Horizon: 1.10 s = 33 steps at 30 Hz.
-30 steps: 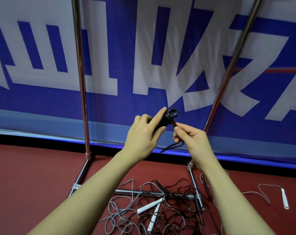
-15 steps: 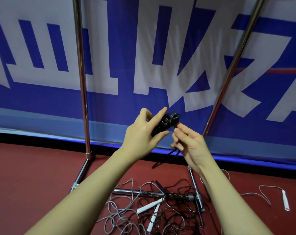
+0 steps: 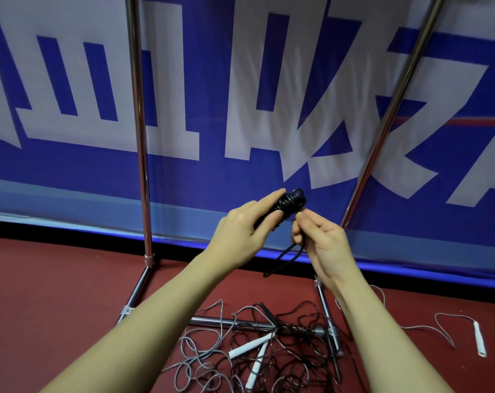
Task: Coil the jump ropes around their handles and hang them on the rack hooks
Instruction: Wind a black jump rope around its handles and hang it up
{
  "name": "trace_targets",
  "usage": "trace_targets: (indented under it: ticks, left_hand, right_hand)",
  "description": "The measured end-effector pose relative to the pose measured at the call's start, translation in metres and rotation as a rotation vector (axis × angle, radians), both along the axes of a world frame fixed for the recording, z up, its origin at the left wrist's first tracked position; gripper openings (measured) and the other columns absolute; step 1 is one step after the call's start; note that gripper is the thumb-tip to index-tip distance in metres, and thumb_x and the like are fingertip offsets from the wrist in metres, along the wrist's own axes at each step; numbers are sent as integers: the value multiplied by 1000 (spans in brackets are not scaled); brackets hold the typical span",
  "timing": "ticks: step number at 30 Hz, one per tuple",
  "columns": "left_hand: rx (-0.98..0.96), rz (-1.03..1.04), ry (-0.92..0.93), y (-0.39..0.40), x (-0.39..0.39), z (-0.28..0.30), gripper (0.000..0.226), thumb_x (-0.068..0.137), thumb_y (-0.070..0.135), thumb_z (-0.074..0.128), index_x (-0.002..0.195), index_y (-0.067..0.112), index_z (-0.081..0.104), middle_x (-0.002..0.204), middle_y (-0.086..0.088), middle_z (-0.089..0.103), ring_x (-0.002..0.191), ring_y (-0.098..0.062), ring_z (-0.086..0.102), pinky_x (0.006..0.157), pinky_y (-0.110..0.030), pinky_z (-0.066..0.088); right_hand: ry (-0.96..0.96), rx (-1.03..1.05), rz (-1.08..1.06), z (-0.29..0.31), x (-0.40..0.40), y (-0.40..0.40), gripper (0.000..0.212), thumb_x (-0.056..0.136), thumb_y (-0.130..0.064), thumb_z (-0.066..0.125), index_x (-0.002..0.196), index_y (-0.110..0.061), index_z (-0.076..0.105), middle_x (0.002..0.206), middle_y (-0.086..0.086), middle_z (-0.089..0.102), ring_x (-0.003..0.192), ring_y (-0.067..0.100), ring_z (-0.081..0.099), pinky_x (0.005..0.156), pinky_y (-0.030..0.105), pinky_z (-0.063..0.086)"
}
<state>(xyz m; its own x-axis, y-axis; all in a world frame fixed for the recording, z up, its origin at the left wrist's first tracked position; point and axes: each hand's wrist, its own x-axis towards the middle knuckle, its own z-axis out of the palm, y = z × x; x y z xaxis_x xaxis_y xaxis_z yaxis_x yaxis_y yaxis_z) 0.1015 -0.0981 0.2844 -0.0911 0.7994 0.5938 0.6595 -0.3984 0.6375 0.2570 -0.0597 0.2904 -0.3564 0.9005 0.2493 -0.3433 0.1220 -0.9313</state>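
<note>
A black jump rope (image 3: pixel 290 204) is wound in a tight bundle around its handles at chest height. My left hand (image 3: pixel 245 231) grips the bundle from the left, index finger stretched along its top. My right hand (image 3: pixel 318 239) pinches the rope's loose end just right of the bundle; a short black loop (image 3: pixel 280 260) hangs below it. The chrome rack (image 3: pixel 138 137) stands behind, its two uprights rising past the frame's top; no hooks are in view.
On the red floor below lie tangled grey and black ropes (image 3: pixel 240 353) with white handles (image 3: pixel 250 347) over the rack's base bar (image 3: pixel 212 321). Another grey rope with a white handle (image 3: pixel 478 338) lies at right. A blue and white banner (image 3: pixel 269 95) fills the background.
My right hand has drawn the loose end round the bundle and now pinches it closer to the coil. The hanging loop has swung slightly lower. My left hand barely moved.
</note>
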Motion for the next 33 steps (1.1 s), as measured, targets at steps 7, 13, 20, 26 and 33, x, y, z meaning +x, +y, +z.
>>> trace_targets:
  ticks: [7, 13, 20, 26, 33]
  left_hand:
    - [145, 119, 271, 3, -7, -3, 68, 77, 61, 55, 140, 36, 44, 97, 2, 47, 77, -13, 46, 54, -37, 52]
    - [431, 325, 466, 8, -8, 0, 46, 90, 42, 52, 132, 23, 56, 79, -1, 56, 61, -19, 49, 46, -24, 31]
    - [39, 38, -93, -6, -6, 5, 61, 76, 61, 52, 131, 33, 59, 83, 2, 63, 76, -16, 59, 75, -41, 51]
    - [20, 191, 257, -2, -6, 5, 66, 80, 54, 66, 140, 32, 49, 98, 0, 51, 84, -21, 54, 67, -38, 52]
    - [369, 250, 381, 2, -8, 3, 51, 89, 42, 50, 130, 14, 60, 93, -6, 61, 76, -23, 58, 48, -27, 42]
  right_hand:
    - [-69, 35, -97, -2, 1, -2, 27, 77, -29, 65, 67, -4, 62, 59, 4, 52, 53, 13, 49, 75, 41, 52]
    - [-5, 9, -75, 4, -7, -6, 16, 92, -10, 56, 81, -8, 68, 61, 2, 51, 53, 10, 45, 59, 27, 46]
    - [-74, 39, -84, -1, -1, -1, 20, 89, -8, 57, 104, -11, 69, 65, -1, 63, 60, 12, 57, 66, 21, 52]
    - [-137, 68, -73, -2, 2, -2, 15, 92, -8, 57, 88, -10, 72, 65, -1, 55, 56, 9, 48, 73, 33, 48]
    - [-149, 72, -50, 1, -2, -1, 20, 96, -7, 51, 101, -16, 68, 70, -5, 63, 67, 13, 59, 82, 34, 54]
